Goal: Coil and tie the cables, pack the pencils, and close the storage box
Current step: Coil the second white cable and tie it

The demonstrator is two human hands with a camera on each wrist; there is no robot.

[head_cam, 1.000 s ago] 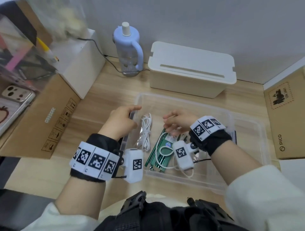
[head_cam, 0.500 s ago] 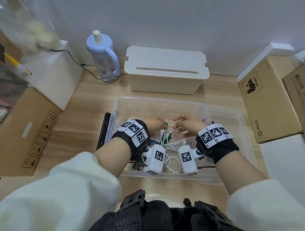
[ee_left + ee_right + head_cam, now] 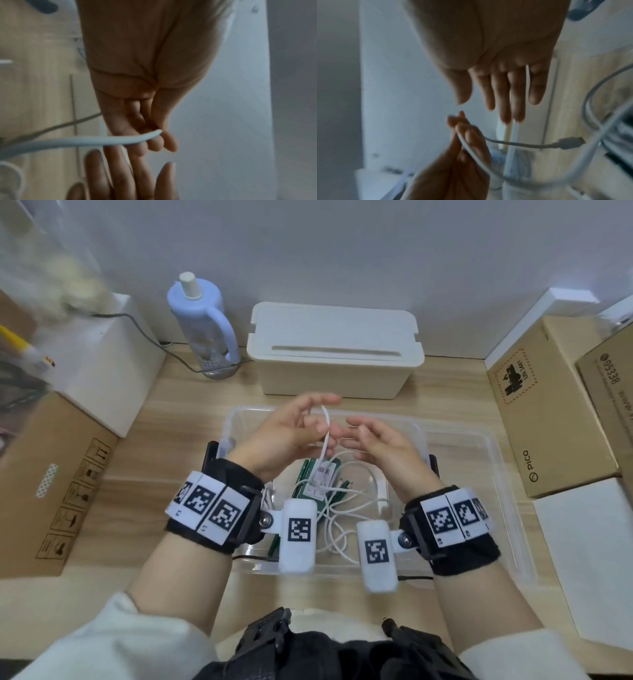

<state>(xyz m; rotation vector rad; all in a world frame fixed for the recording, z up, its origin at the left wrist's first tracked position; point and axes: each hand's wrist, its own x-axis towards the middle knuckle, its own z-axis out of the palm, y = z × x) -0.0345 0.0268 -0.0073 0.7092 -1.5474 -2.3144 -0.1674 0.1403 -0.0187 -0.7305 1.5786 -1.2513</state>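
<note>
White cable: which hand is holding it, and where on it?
The left hand pinches the white cable at a bend near its plug end; the right hand is open, holding nothing.

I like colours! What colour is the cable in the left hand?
White. The cable shows best in the head view.

White cable [image 3: 327, 433] lifted over the clear storage box [image 3: 479, 474], its slack looping loose inside. Green pencils [image 3: 305, 477] lie flat on the box floor, another white cable bundle [image 3: 267, 498] at left.
</note>
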